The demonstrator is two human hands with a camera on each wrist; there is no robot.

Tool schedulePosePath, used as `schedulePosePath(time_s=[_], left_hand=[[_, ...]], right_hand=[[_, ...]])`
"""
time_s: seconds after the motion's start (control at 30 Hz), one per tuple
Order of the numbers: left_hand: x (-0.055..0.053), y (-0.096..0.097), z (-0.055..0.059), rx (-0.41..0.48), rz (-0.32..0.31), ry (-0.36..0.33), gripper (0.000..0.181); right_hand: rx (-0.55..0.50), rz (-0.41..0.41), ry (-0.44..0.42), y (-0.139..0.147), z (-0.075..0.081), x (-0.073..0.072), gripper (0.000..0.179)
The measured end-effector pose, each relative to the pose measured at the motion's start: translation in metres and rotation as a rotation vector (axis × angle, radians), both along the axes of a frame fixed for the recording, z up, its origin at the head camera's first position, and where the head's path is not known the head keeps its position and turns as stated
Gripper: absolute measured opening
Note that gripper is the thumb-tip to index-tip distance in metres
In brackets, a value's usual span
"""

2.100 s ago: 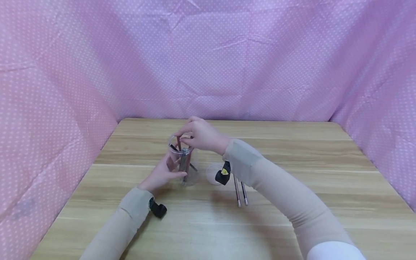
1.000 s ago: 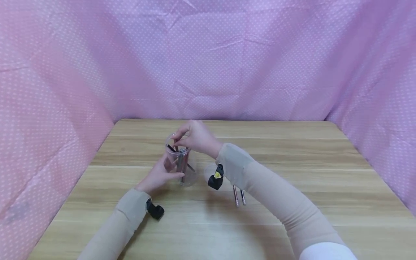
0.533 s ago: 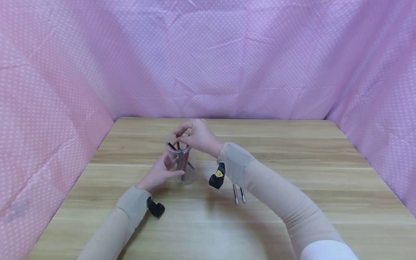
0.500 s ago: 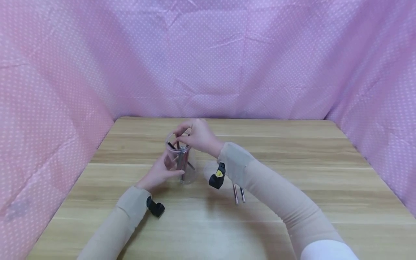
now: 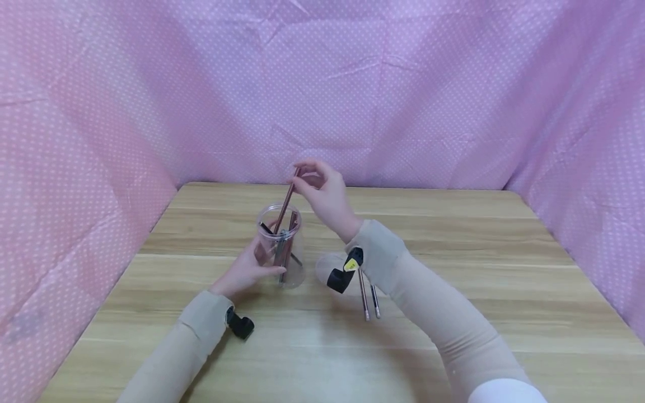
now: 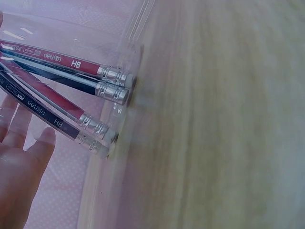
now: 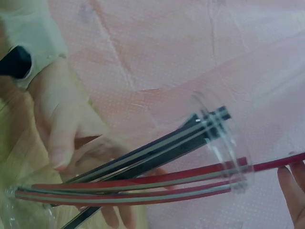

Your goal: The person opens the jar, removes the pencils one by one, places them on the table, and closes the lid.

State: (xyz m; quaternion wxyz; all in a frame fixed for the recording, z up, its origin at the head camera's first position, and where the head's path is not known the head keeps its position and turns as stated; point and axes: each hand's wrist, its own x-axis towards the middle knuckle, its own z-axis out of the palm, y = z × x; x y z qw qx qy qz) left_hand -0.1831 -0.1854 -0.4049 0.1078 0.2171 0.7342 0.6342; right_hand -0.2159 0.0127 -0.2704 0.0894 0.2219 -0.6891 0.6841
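A clear plastic cup (image 5: 299, 274) stands upright on the table, holding several red and black pencils. My left hand (image 5: 246, 271) grips the cup from the left, thumb across its near side. My right hand (image 5: 328, 197) is above the cup, pinching a red pencil (image 5: 285, 204) near its top between thumb and fingers. That pencil slants up past the rim, its lower part still inside. In the left wrist view, silver-banded eraser ends of the red pencils (image 6: 62, 56) and black pencils (image 6: 40, 109) rest at the cup's base. The right wrist view shows only some right fingertips.
A round clear plastic piece (image 5: 326, 267) lies right of the cup, partly behind the right wrist camera. Two pencils, one reddish (image 5: 364, 296) and one dark (image 5: 375, 302), lie side by side on the wooden table (image 5: 302, 358). Pink dotted cloth (image 5: 322, 101) hangs around it.
My right hand has risen from the cup's rim, up and slightly right, drawing the red pencil partly out. The left hand and cup stay in place.
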Motion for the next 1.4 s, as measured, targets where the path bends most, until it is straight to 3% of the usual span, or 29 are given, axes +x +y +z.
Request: schedulePosePath(time_s=[0.13, 0.43, 0.67, 0.8, 1.17, 1.4], left_hand=[[0.000, 0.000, -0.001, -0.008, 0.007, -0.004, 0.101], [-0.002, -0.003, -0.001, -0.102, 0.054, -0.032, 0.104], [0.000, -0.003, 0.000, -0.017, -0.004, -0.028, 0.101], [-0.001, -0.004, 0.001, -0.014, -0.002, -0.033, 0.100], [-0.004, -0.003, 0.000, 0.088, -0.058, -0.029, 0.106], [-0.003, -0.005, 0.000, 0.027, -0.026, -0.027, 0.107]], right_hand=[[-0.178, -0.021, -0.059, 0.004, -0.001, -0.005, 0.029], [-0.429, -0.086, -0.105, 0.014, -0.003, -0.017, 0.025], [-0.557, -0.162, -0.240, 0.027, -0.004, -0.027, 0.024], [-0.650, -0.176, -0.327, 0.033, -0.004, -0.032, 0.026], [-0.713, -0.200, -0.441, 0.051, -0.005, -0.038, 0.019], [-0.747, -0.217, -0.514, 0.063, -0.013, -0.040, 0.016]])
